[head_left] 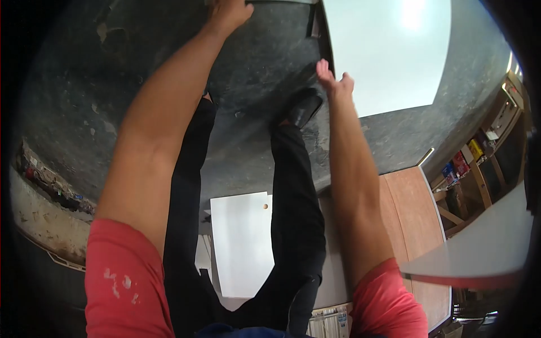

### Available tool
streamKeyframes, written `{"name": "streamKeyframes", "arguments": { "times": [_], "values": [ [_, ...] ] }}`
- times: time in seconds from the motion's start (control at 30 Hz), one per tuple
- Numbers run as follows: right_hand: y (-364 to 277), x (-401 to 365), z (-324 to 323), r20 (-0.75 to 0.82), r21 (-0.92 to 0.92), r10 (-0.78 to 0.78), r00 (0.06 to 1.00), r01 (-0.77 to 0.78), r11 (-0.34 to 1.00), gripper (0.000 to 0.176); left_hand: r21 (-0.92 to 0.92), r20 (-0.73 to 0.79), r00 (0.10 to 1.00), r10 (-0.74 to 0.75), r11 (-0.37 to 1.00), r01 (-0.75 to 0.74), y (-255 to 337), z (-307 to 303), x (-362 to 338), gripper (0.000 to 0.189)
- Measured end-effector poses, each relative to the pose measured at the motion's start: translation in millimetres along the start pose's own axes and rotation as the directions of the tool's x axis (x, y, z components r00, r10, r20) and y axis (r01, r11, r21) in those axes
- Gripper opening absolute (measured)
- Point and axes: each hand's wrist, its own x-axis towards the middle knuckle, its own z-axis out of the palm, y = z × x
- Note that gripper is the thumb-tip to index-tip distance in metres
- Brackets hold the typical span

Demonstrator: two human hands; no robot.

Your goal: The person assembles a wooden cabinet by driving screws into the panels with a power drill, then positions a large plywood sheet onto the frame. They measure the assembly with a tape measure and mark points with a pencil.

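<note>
My left hand [230, 13] is at the top edge of the view, beside the end of a pale strip [282, 1]; its fingers are partly cut off, and what they hold, if anything, is hidden. My right hand [335, 81] has its fingers spread, with nothing in them, at the left edge of a large white panel [394, 56]. A small dark bracket-like piece [315, 25] lies near that edge. Between my legs another white board [239, 242] with a small round hole shows.
My dark shoe [306, 107] stands on the grey floor [248, 146]. A brown wooden board [411, 214] lies at the right, near a wooden shelf frame [482, 183] with small coloured boxes. A blurred grey panel [479, 242] juts in from the right. Debris [56, 186] lies along the left wall.
</note>
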Motion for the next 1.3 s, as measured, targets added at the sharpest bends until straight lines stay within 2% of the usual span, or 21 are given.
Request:
{"name": "streamKeyframes", "arguments": {
  "times": [0.13,0.2,0.27,0.33,0.4,0.47,0.5,0.53,0.57,0.67,0.7,0.73,0.77,0.8,0.87,0.9,0.93,1.0,1.07,1.2,1.3],
  "values": [
    [-5,30,19,0.093,0.048,-0.115,0.989,0.111,0.993,0.051,0.048,0.285,0.941,-0.181,0.984,0.174,25,-17,25,0.049],
    [0,29,18,0.061,0.183,-0.145,0.988,0.131,0.974,0.046,0.074,0.307,0.937,-0.164,0.986,0.148,9,-8,31,0.044],
    [-1,31,6,0.093,0.23,-0.109,0.99,0.085,0.969,0.044,-0.143,0.633,0.757,-0.161,0.937,0.319,-6,-11,35,0.036],
    [-1,37,12,0.106,0.18,-0.141,0.984,0.12,0.976,0.04,-0.097,0.53,0.829,-0.176,0.959,0.266,-19,-14,19,0.03],
    [6,32,6,0.108,0.211,-0.159,0.981,0.134,0.968,0.038,0.027,0.68,0.671,-0.296,0.924,0.381,-18,-69,8,0.037],
    [9,20,0,0.056,0.147,-0.034,0.998,0.025,0.989,0.038,-0.182,0.705,0.709,-0.022,0.961,0.211,-126,-60,-9,0.029],
    [14,16,-11,-0.017,-0.115,-0.135,0.991,0.132,0.985,0.04,-0.3,0.588,0.807,-0.051,0.913,0.276,-139,-87,-38,0.035],
    [16,7,-41,0.159,-0.437,-0.093,0.983,0.155,0.886,0.035,-0.268,0.585,0.795,-0.16,0.887,0.376,-159,-107,-62,0.032],
    [24,-14,-72,0.282,-0.632,-0.171,0.944,0.317,0.707,0.033,-0.286,0.596,0.776,-0.209,0.847,0.448,-174,-129,-88,0.026],
    [65,-121,-124,0.262,-0.807,-0.05,0.964,0.247,0.537,0.035,-0.333,0.445,0.838,-0.316,0.81,0.483,-203,-181,-193,0.013],
    [70,-152,-140,0.322,-0.892,0.069,0.944,0.278,0.356,0.035,-0.354,0.468,0.684,-0.56,0.59,0.726,-169,-206,-219,0.01],
    [82,-197,-155,0.349,-0.895,0.063,0.935,0.313,0.317,0.033,-0.543,0.497,0.646,-0.58,0.373,0.753,-145,-230,-247,0.008],
    [85,-223,-174,0.375,-0.912,0.103,0.921,0.346,0.22,0.029,-0.61,0.465,0.654,-0.596,0.319,0.725,-129,-249,-275,0.009],
    [84,-246,-191,0.418,-0.908,0.198,0.887,0.413,0.064,0.024,-0.531,0.446,0.606,-0.658,0.35,0.771,-102,-280,-287,0.012],
    [80,-301,-227,0.514,-0.849,0.233,0.825,0.529,-0.002,0.024,-0.631,0.418,0.575,-0.703,0.23,0.74,-84,-315,-325,0.013],
    [76,-342,-228,0.467,-0.868,0.162,0.869,0.485,-0.102,0.029,-0.584,0.395,0.569,-0.721,0.282,0.762,-79,-329,-338,0.014],
    [73,-382,-228,0.437,-0.898,0.11,0.893,0.44,-0.011,0.03,-0.512,0.362,0.623,-0.694,0.41,0.755,-76,-341,-347,0.015],
    [60,-444,-244,0.441,-0.89,0.017,0.897,0.435,0.137,0.031,-0.493,0.426,0.647,-0.633,0.438,0.752,-69,-358,-359,0.017],
    [41,-475,-267,0.488,-0.849,-0.063,0.87,0.491,0.197,0.031,-0.378,0.501,0.672,-0.545,0.561,0.736,-12,-405,-344,0.016],
    [8,-511,-313,0.55,-0.77,-0.184,0.814,0.58,0.264,0.032,-0.315,0.572,0.8,-0.182,0.851,0.42,105,-490,-314,0.016],
    [-19,-506,-355,0.603,-0.69,-0.258,0.755,0.656,0.305,0.033,-0.311,0.714,0.7,0.02,0.905,0.291,185,-516,-305,0.02]
  ]
}}
